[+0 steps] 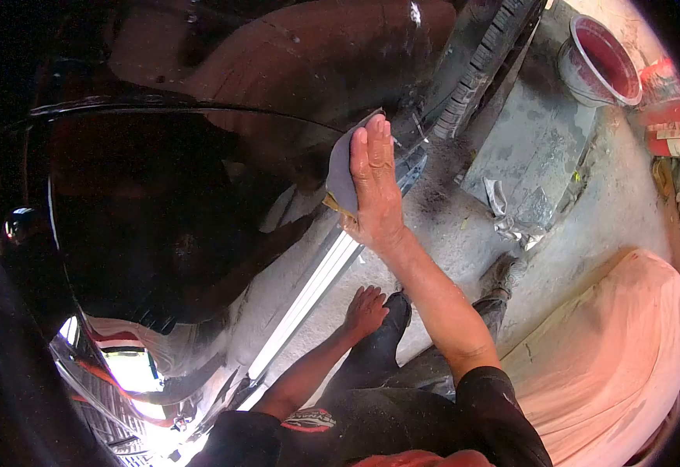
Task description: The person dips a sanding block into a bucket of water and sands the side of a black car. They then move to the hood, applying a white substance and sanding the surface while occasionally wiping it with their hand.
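Abrasive sheet (341,175) lies against the black car panel (161,187) under the right hand (380,206), fingers straight and close-set, thumb hidden, left hand (367,311) loosely spread clear of it; apparently sanding, next stroke needing even pressure.

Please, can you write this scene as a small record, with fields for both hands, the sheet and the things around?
Right hand: flat, fingers straight, on the sheet
Sheet: grey, curved, apparently against the dark car
Left hand: fingers spread, at the knee
Floor: grey board
Tub: red inside, near the board
Tyre: beyond the right hand
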Tool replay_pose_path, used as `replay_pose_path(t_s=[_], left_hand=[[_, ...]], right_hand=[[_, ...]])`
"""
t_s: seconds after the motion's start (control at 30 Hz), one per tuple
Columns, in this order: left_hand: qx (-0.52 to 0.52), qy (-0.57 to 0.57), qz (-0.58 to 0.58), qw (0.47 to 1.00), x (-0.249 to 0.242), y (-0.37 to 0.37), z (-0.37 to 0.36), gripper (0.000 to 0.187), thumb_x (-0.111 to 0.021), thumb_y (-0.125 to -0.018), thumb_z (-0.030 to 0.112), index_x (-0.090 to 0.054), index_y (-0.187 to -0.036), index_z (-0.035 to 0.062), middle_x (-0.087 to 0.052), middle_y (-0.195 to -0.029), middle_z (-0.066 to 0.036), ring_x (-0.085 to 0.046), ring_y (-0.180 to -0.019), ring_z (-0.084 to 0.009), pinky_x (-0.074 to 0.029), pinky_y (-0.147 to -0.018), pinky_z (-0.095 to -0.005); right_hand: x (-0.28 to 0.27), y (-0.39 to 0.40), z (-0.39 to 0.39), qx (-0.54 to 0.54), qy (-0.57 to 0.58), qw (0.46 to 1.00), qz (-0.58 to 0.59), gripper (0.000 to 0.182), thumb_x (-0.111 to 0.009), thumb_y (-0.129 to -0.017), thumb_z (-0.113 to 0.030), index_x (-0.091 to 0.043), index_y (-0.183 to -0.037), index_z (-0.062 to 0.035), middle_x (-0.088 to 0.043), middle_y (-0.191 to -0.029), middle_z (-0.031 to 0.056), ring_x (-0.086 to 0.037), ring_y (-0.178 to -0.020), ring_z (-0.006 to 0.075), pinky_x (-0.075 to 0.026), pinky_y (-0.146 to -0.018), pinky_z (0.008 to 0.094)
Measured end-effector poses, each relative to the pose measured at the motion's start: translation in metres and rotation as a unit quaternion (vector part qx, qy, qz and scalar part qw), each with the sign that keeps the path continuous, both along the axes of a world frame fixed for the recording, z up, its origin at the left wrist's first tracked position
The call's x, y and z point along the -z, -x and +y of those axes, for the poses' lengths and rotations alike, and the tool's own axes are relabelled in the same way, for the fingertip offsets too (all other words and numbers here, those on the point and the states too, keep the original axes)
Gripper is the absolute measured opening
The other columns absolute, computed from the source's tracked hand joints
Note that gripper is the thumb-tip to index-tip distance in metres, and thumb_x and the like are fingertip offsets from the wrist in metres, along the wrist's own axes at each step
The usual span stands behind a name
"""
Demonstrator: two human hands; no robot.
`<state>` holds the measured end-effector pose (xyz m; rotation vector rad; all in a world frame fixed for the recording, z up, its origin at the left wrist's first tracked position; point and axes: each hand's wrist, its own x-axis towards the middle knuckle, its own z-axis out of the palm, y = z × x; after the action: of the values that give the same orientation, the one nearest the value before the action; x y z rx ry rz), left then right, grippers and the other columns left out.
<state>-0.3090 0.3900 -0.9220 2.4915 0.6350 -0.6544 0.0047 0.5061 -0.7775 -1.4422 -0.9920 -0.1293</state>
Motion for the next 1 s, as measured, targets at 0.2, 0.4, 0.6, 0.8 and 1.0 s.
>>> replay_pose_path(t_s=[0.2, 0.4, 0.6, 0.8, 1.0], left_hand=[[0.003, 0.002, 0.010, 1.000, -0.001, 0.007, 0.002, 0.044, -0.068, -0.091, 0.030, -0.065, -0.124, 0.0005, -0.061, -0.135, -0.019, -0.052, -0.133, -0.0362, -0.033, -0.117, -0.0547], [-0.008, 0.007, 0.018, 1.000, -0.008, -0.002, 0.011, 0.045, -0.069, -0.091, 0.031, -0.065, -0.124, 0.0001, -0.060, -0.136, -0.021, -0.052, -0.132, -0.0376, -0.032, -0.118, -0.0545], [0.015, -0.010, 0.018, 1.000, 0.026, 0.019, 0.010, 0.047, -0.068, -0.092, 0.034, -0.065, -0.127, 0.0023, -0.060, -0.138, -0.021, -0.051, -0.135, -0.0372, -0.029, -0.119, -0.0548], [0.027, 0.013, 0.031, 0.999, 0.008, 0.003, 0.014, 0.046, -0.070, -0.090, 0.031, -0.065, -0.124, 0.0010, -0.063, -0.134, -0.020, -0.053, -0.131, -0.0366, -0.031, -0.117, -0.0534], [0.004, 0.007, 0.024, 1.000, 0.008, 0.007, 0.016, 0.046, -0.071, -0.089, 0.030, -0.066, -0.124, 0.0010, -0.063, -0.132, -0.021, -0.053, -0.130, -0.0372, -0.032, -0.116, -0.0536]], right_hand=[[-0.068, -0.077, 0.022, 0.094, -0.016, 0.993, -0.064, 0.084, -0.065, -0.088, -0.010, -0.024, -0.161, -0.0011, -0.021, -0.165, 0.0292, -0.019, -0.153, 0.0480, -0.017, -0.123, 0.0558], [-0.015, -0.013, 0.006, 0.035, 0.011, 0.999, -0.023, 0.089, -0.070, -0.086, -0.016, -0.023, -0.160, 0.0024, -0.018, -0.164, 0.0324, -0.017, -0.154, 0.0478, -0.018, -0.123, 0.0566], [-0.038, -0.028, 0.006, 0.022, 0.002, 1.000, -0.019, 0.091, -0.071, -0.080, -0.009, -0.025, -0.158, 0.0053, -0.021, -0.163, 0.0328, -0.022, -0.152, 0.0490, -0.019, -0.123, 0.0558], [-0.042, -0.038, 0.010, 0.046, -0.006, 0.998, -0.043, 0.084, -0.066, -0.086, -0.011, -0.026, -0.157, 0.0061, -0.023, -0.163, 0.0325, -0.023, -0.151, 0.0503, -0.021, -0.123, 0.0555], [-0.020, -0.004, 0.008, 0.016, 0.000, 1.000, 0.010, 0.079, -0.057, -0.097, -0.029, -0.021, -0.160, 0.0036, -0.016, -0.165, 0.0317, -0.016, -0.154, 0.0474, -0.017, -0.124, 0.0544]])
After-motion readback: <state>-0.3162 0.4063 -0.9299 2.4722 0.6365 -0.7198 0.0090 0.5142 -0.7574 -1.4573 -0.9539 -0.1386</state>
